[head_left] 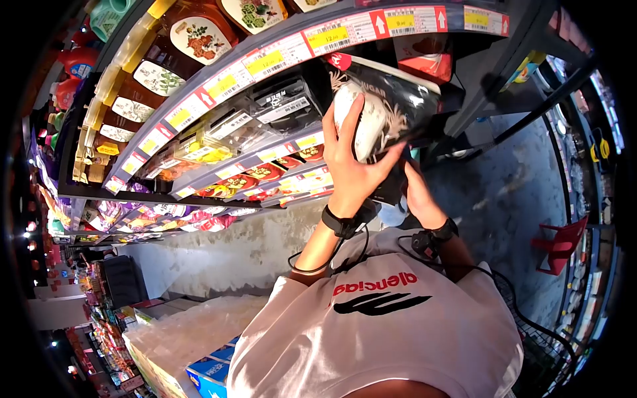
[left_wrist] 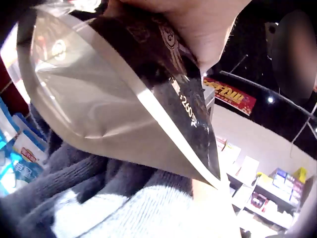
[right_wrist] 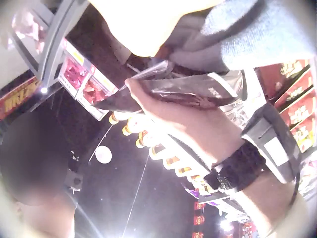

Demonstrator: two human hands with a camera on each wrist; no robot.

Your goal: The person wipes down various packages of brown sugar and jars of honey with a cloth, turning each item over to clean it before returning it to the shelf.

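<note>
A black pouch [head_left: 415, 99] with a white oval and plant pattern is held up before the shelf. My left hand [head_left: 348, 156] holds it, fingers spread over its front and thumb near its lower edge. My right hand [head_left: 423, 196] is at the pouch's lower right corner, its fingers partly hidden. In the left wrist view the pouch's silvery folded base [left_wrist: 94, 94] faces the camera, below my left hand [left_wrist: 193, 25]. The right wrist view shows the pouch [right_wrist: 193, 89] nearly edge-on, my left hand [right_wrist: 183, 121] against it and my overexposed right hand [right_wrist: 141, 25] above.
Curved shelves with a price-tag rail [head_left: 265, 60] carry bottles [head_left: 202, 36] and packets [head_left: 265, 172]. A dark post and bar stand at the right. Behind are a red chair [head_left: 564, 245] and further racks. A plastic-covered stack [head_left: 192, 331] and a blue box [head_left: 211, 371] lie at the lower left.
</note>
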